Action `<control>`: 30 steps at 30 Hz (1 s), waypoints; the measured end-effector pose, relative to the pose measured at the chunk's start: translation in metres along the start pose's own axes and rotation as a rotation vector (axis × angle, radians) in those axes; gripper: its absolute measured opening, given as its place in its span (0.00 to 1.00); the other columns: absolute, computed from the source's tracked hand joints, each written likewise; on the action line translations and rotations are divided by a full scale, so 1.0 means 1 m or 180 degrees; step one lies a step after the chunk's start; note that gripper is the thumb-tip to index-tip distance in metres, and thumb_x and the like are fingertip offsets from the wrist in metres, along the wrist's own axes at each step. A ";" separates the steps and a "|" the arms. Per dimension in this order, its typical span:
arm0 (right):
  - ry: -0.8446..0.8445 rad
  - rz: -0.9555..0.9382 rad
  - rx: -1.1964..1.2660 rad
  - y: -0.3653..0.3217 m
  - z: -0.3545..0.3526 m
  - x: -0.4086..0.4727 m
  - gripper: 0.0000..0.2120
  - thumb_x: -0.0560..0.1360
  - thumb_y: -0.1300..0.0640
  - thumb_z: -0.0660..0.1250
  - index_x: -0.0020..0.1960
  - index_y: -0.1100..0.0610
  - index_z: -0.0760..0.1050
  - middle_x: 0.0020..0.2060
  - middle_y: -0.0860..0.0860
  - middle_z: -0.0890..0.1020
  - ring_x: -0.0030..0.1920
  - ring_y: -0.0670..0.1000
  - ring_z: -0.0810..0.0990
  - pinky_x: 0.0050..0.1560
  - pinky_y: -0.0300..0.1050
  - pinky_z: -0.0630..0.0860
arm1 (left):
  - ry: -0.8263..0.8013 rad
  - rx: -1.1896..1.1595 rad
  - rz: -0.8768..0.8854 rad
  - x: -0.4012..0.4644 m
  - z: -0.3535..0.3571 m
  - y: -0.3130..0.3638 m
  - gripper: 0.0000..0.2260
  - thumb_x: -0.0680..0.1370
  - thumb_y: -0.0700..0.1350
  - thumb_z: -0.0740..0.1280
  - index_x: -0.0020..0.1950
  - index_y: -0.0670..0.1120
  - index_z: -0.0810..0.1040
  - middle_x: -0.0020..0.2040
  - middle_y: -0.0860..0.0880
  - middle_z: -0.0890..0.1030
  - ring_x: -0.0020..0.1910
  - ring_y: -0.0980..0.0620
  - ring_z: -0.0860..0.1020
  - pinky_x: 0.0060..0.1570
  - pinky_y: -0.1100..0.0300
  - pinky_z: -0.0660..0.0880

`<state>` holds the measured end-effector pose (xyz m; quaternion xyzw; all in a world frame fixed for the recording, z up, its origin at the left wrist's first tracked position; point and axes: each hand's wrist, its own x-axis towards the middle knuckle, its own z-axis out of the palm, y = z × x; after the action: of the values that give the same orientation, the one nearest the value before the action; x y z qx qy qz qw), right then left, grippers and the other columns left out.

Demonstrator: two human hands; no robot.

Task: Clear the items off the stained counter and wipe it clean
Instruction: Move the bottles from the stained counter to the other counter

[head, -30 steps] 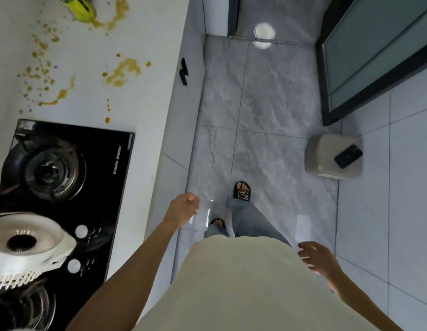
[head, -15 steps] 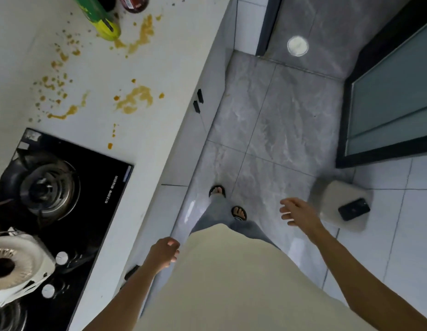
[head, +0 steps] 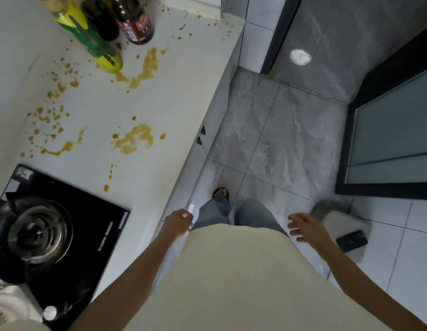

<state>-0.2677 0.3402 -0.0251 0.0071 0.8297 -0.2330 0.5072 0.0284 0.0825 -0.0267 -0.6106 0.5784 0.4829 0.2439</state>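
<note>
We see the white counter (head: 174,111) running along the left, splattered with orange-brown stains (head: 133,139) in blotches and specks from near the hob to the far end. At the far end stand three bottles close together: a yellow-green bottle (head: 88,37), a dark bottle (head: 101,19) behind it, and a red-labelled bottle (head: 136,22) just right.
</note>
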 end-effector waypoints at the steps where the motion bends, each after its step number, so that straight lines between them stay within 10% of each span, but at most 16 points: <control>1: 0.0020 0.0107 -0.0024 0.003 -0.006 0.002 0.11 0.86 0.57 0.62 0.62 0.62 0.79 0.49 0.59 0.85 0.43 0.56 0.82 0.40 0.45 0.77 | 0.0041 -0.0126 0.0055 0.005 -0.006 0.020 0.12 0.84 0.43 0.63 0.59 0.39 0.83 0.48 0.42 0.85 0.47 0.40 0.84 0.55 0.48 0.81; 9: -0.0003 0.0694 -0.0119 -0.005 -0.070 0.037 0.13 0.85 0.55 0.63 0.61 0.63 0.80 0.42 0.53 0.83 0.39 0.51 0.80 0.39 0.41 0.73 | 0.0055 -0.0538 0.0590 0.043 -0.039 0.136 0.09 0.83 0.46 0.63 0.54 0.47 0.82 0.48 0.47 0.86 0.45 0.48 0.85 0.46 0.58 0.78; 14: -0.0297 0.0935 -0.0022 -0.078 -0.120 0.104 0.12 0.87 0.57 0.56 0.57 0.61 0.77 0.36 0.57 0.81 0.32 0.54 0.77 0.36 0.37 0.69 | 0.0188 -0.0908 0.0237 0.055 -0.030 0.164 0.09 0.82 0.42 0.63 0.50 0.44 0.82 0.45 0.45 0.86 0.46 0.42 0.85 0.53 0.47 0.81; 30: -0.0961 -0.1138 -0.1646 -0.392 -0.075 0.179 0.09 0.84 0.54 0.65 0.54 0.56 0.82 0.46 0.56 0.86 0.46 0.55 0.86 0.47 0.49 0.81 | 0.0584 -0.2210 -0.1409 0.015 0.042 0.132 0.10 0.82 0.38 0.65 0.44 0.47 0.82 0.42 0.44 0.86 0.36 0.47 0.82 0.28 0.63 0.71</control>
<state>-0.5151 -0.0202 0.0004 -0.3016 0.7650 -0.0987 0.5604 -0.1108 0.0836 -0.0230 -0.8065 0.2555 0.5287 0.0691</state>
